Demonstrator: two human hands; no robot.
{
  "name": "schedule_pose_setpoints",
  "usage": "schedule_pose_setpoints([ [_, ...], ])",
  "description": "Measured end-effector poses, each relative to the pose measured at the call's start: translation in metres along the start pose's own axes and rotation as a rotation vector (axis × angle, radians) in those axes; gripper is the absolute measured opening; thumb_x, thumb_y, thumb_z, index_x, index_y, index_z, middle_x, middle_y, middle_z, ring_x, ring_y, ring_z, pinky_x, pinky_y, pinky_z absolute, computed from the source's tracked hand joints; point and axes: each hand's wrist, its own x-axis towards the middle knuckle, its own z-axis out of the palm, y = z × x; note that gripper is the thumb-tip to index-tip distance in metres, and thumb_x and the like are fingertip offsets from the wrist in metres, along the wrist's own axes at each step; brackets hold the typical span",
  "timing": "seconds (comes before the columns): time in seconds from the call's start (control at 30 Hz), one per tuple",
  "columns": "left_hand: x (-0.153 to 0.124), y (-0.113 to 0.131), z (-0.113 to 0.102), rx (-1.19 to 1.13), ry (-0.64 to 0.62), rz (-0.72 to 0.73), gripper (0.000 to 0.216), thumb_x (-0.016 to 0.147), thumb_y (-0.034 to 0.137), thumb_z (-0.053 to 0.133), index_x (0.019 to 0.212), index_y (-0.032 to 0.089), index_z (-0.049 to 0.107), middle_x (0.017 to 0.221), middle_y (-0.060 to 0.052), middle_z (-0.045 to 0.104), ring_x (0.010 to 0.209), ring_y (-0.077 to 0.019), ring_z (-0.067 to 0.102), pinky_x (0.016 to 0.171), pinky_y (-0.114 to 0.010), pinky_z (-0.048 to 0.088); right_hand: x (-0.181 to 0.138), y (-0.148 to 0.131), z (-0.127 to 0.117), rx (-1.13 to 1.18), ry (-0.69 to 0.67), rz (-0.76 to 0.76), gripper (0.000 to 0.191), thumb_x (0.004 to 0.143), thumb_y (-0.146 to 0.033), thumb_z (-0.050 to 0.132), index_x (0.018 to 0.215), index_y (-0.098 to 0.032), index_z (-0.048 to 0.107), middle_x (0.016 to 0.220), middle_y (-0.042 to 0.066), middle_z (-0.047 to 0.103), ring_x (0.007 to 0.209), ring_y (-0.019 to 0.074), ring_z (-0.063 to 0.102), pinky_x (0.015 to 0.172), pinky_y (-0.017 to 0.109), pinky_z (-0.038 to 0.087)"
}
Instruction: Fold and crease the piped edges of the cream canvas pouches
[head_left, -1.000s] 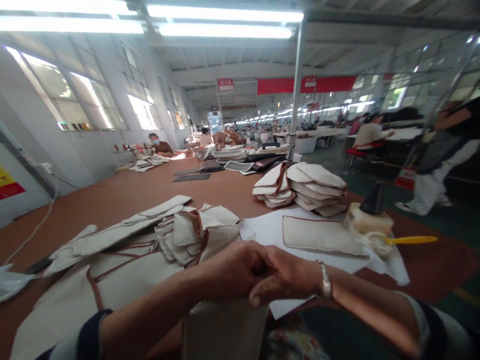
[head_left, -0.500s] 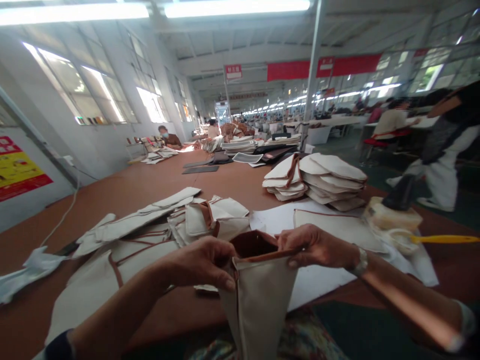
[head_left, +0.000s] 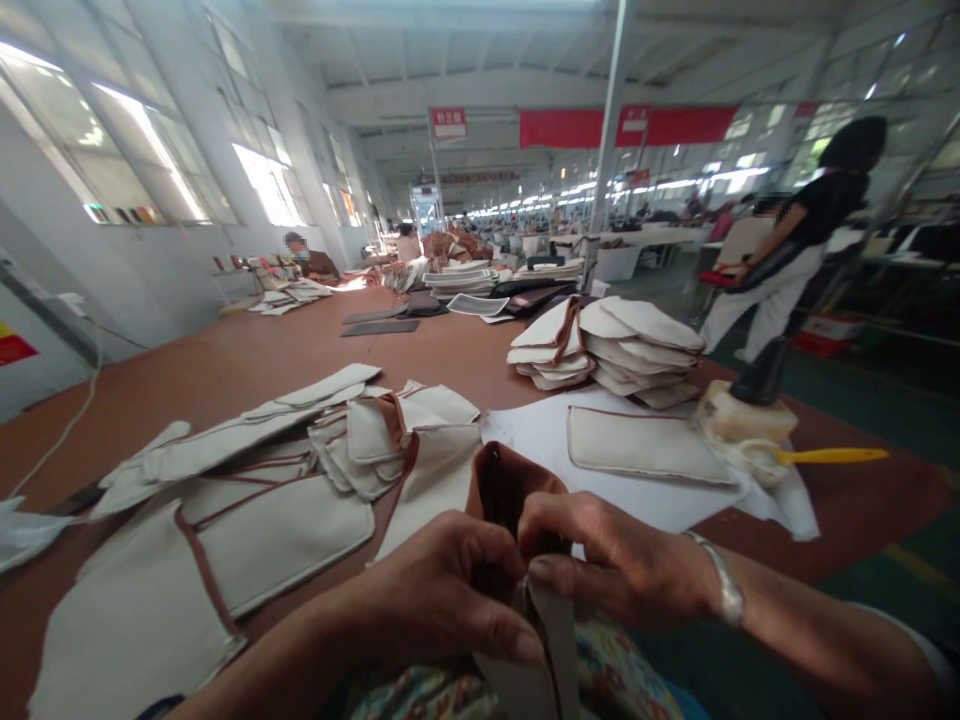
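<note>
Pouch (head_left: 510,485), held wide a moment ago, now pinched together at lower centre, left hand (head_left: 442,590) and right hand (head_left: 607,565) fingers gripping it.

We record a white hanging sign (head_left: 448,123) at 12 o'clock; its red characters are too blurred to read. At 1 o'clock a red banner (head_left: 570,128) spans the hall, with a small red-and-white sign (head_left: 636,116) before it; neither is legible. At 9 o'clock a red-and-yellow wall notice (head_left: 13,349) is cut off and unreadable.
</note>
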Motion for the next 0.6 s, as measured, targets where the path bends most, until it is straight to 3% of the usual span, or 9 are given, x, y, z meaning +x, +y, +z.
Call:
schedule_pose_setpoints([
  [0.2,0.0,0.001,0.004,0.113,0.035,0.004,0.031,0.079,0.035,0.072,0.093,0.007,0.074,0.073,-0.001,0.058,0.066,-0.0115,0.044,0.061,-0.022,0.033,-0.003,0.016,0.004,0.069,0.035,-0.071,0.023,0.097,-0.031,0.045,0.086,-0.014,0.055,0.08,0.002,0.053,0.073,0.0127,0.046,0.066,0.025,0.041],
  [0.37,0.003,0.005,0.011,0.258,0.066,0.019,0.024,0.084,0.032,0.063,0.083,0.01,0.071,0.067,0.003,0.049,0.062,-0.0099,0.037,0.054,-0.021,0.028,-0.005,0.016,0.011,0.022,0.117,0.009,0.038,0.077,-0.049,0.072,0.081,-0.015,0.054,0.073,-0.001,0.05,0.064,0.0112,0.042,0.055,0.023,0.033],
  [0.5,0.002,0.009,0.016,0.513,0.137,0.084,0.017,0.084,0.018,0.051,0.074,0.013,0.065,0.065,0.004,0.045,0.06,-0.0095,0.037,0.053,-0.02,0.029,-0.007,0.011,0.013,0.04,0.075,0.169,0.023,0.082,-0.036,0.067,0.083,-0.016,0.056,0.071,-0.002,0.054,0.06,0.0098,0.044,0.05,0.021,0.032],
  [0.6,0.003,0.005,0.019,0.796,0.281,0.173,0.017,0.082,0.014,0.05,0.071,0.015,0.063,0.065,0.003,0.052,0.06,-0.0102,0.044,0.054,-0.021,0.032,-0.008,0.009,0.011,0.056,0.075,0.256,0.016,0.083,-0.03,0.064,0.082,-0.015,0.06,0.07,-0.001,0.057,0.059,0.0097,0.048,0.049,0.019,0.033],
])
